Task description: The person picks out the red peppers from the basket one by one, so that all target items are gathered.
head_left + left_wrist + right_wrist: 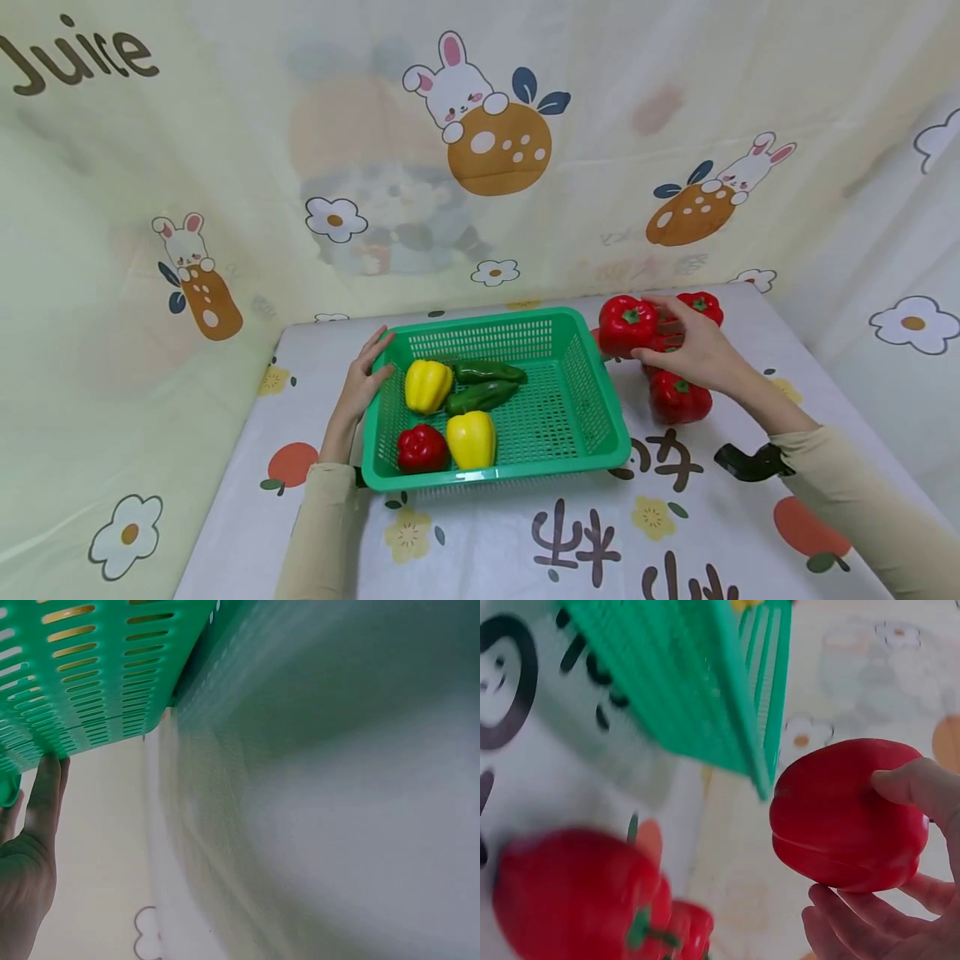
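Note:
A red bell pepper [627, 327] is gripped between the thumb and fingers of my right hand [693, 346], just beyond the basket's right rim. The right wrist view shows that same pepper [847, 817] lifted clear of the table. My left hand [362, 385] holds the left rim of a green plastic basket [551, 468], its thumb over the edge; in the left wrist view its fingers [46, 795] touch the slotted outer wall. Inside the basket lie two yellow bell peppers [428, 387], two green peppers [483, 397] and a red bell pepper [422, 448], all toward its left side.
More red bell peppers stand on the table right of the basket, one nearer [678, 397] and one farther back [701, 306], partly behind my right hand. A printed cloth [495, 542] covers the table. Printed curtains [600, 150] hang behind and at both sides.

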The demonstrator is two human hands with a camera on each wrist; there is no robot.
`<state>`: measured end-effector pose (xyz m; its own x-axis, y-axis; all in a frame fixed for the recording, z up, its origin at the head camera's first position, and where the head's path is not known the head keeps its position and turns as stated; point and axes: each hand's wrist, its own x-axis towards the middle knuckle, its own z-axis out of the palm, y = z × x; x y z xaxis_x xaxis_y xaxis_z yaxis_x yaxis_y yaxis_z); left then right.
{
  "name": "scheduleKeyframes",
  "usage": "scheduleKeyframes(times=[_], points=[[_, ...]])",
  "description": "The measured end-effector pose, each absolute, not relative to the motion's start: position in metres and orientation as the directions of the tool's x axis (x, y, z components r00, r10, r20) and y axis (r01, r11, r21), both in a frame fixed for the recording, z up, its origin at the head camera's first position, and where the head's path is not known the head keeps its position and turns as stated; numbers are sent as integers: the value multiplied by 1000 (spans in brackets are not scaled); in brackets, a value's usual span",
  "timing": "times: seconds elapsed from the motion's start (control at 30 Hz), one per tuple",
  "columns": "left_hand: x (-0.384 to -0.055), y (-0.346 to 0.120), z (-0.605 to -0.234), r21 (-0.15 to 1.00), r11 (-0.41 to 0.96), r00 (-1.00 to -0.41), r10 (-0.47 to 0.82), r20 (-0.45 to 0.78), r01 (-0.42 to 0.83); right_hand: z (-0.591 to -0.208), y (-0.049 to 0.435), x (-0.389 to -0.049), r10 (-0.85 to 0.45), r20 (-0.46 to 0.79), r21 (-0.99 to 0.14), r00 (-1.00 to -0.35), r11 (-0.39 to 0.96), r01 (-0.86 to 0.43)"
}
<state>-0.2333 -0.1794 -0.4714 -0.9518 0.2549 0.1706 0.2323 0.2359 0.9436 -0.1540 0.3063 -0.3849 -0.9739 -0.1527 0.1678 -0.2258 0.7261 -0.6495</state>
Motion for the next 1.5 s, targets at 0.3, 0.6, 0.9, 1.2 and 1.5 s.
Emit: scheduleKeyframes(times=[0.3,0.6,0.9,1.2,1.5], points=[[-234,-179,-472,943,241,-951,259,166,231,-393,362,-156,-66,167,-684,-984,710,-164],[-234,-179,-471,945,231,-950,259,171,233,-409,414,-164,-101,148,-704,-984,688,-176],[-234,-179,-472,948,220,-949,265,169,230,-422,439,-164,-59,41,-718,-997,692,-70],[-233,-179,-471,949,220,-950,263,168,228,-438,455,-170,-32,-60,-704,-998,710,19],[-233,-179,-470,948,225,-951,261,163,224,-455,464,-173,-51,-150,-685,-987,725,66]])
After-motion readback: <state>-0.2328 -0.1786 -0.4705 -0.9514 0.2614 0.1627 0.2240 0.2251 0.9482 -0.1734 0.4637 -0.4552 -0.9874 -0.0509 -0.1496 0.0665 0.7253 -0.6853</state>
